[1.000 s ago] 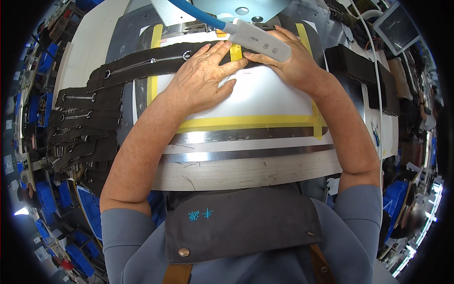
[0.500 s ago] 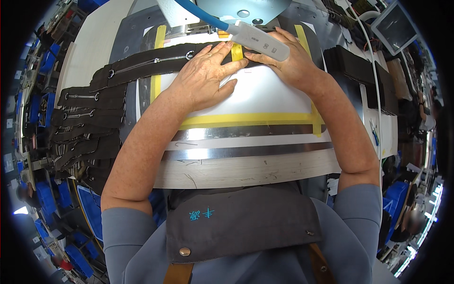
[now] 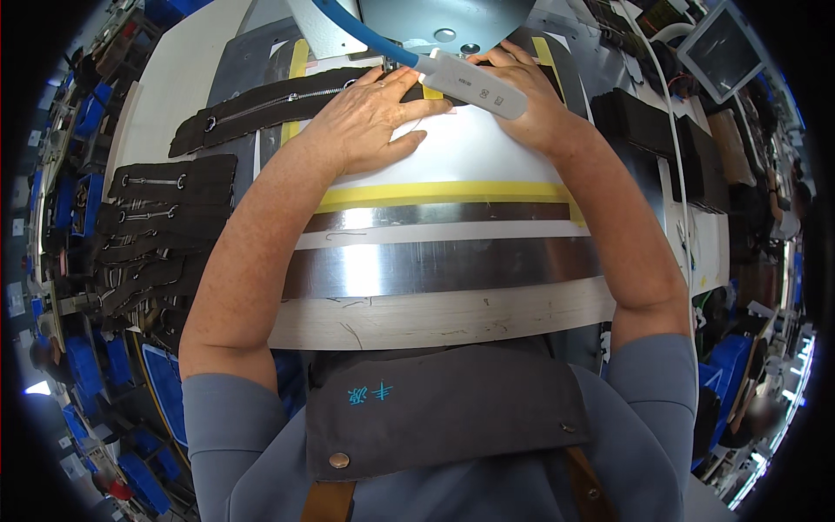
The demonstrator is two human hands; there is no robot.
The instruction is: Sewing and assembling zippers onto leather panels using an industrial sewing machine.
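My left hand (image 3: 370,126) lies open, fingertips on a long black fabric strip (image 3: 217,129) with a silver zipper (image 3: 296,97), its lower fingers over the white sheet (image 3: 470,157) edged with yellow tape (image 3: 452,191). My right hand (image 3: 535,109) is open, fingers spread on the same strip to the right, partly hidden by a grey housing (image 3: 474,84) on a blue tube (image 3: 365,29). Beyond the fingertips is the pale blue-grey body of a machine (image 3: 448,17), with a small metal part (image 3: 390,61) at the strip, partly hidden by the tube.
Several black zippered pieces (image 3: 156,222) lie stacked at the left. Black pieces (image 3: 700,165) and a white cable are at the right, below a tilted screen (image 3: 722,48). A steel plate (image 3: 444,265) and wooden edge (image 3: 435,317) lie nearer me; blue bins (image 3: 83,370) stand beyond.
Both hands, the sheet and the zippered strip have moved away from me toward the machine. More of the steel plate shows at the near side. The stacked pieces at left are roughly where they were.
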